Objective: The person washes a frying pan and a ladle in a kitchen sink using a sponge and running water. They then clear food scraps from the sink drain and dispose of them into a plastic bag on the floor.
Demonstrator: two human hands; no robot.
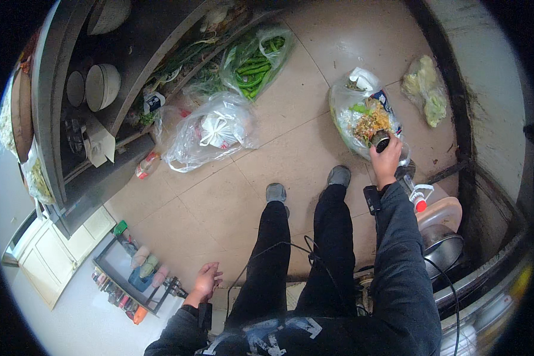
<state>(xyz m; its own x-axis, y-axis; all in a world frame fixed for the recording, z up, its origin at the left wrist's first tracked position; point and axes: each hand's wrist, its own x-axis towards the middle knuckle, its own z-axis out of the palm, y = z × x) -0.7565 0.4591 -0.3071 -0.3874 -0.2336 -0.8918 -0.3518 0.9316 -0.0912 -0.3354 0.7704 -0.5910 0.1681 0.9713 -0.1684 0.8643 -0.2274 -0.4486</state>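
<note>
My right hand (386, 156) grips a small dark round container (379, 139), perhaps a metal cup or strainer, tilted over a bag-lined waste bin (336, 116). Orange and brown food scraps (374, 119) lie in the bin, with a green leaf and white paper among them. The container's mouth faces the scraps; its inside is too dark to read. My left hand (207, 279) hangs near my left thigh with its fingers loosely bent and nothing in it.
Plastic bags (213, 133), green vegetables (258, 71) and a bottle (147, 165) lie on the tiled floor by a dark shelf (129, 84). Another bag (425, 91) lies right of the bin. A red-capped jug (420, 204) and metal pot (445, 249) stand beside my right arm. A cable hangs across my legs.
</note>
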